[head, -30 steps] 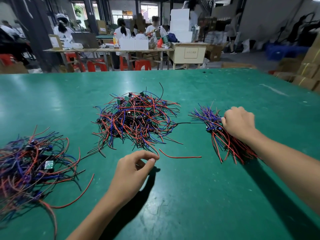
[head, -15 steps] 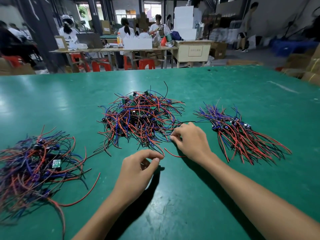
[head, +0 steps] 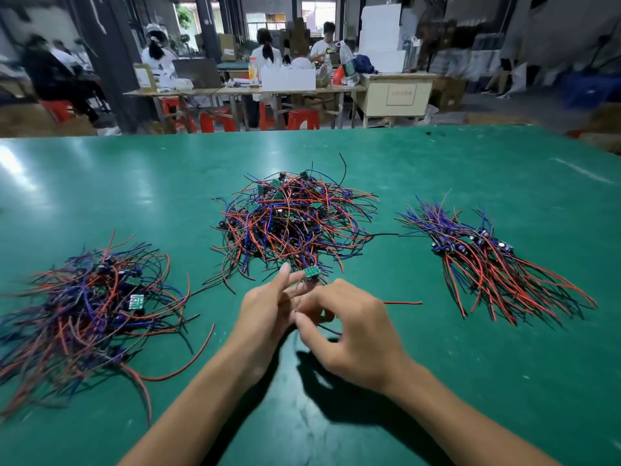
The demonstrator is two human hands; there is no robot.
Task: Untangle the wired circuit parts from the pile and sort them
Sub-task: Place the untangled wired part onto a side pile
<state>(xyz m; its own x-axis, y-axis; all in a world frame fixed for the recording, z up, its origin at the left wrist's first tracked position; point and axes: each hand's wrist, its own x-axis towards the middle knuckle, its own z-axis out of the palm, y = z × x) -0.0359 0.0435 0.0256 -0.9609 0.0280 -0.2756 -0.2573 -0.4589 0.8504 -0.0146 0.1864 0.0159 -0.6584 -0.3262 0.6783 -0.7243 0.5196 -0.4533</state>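
A small green circuit board with thin red, blue and black wires (head: 312, 272) is lifted just above the green table (head: 470, 381), at the near edge of the tangled middle pile of red, blue and black wired boards (head: 292, 220). Its wires run down between the two hands, and some seem to be caught in the pile behind it. The left hand (head: 265, 317) is at the board with its fingers mostly straight and the index finger raised beside it; whether it really pinches the board cannot be told. The right hand (head: 349, 334) has its fingers curled and pinches the wires just below the board.

The step in hand seems to be the freeing of one part from the pile. The next move probably calls for a slow pull toward the person, with one hand holding the board and the other following the wires, so that no neighbour parts come along.

To the right lies the combed bundle of parts with parallel red and blue wires (head: 487, 260), which looks like the sorted place. To the left lies a looser heap of red and blue wired parts (head: 90, 311). One loose red wire (head: 403, 302) lies near the right hand.
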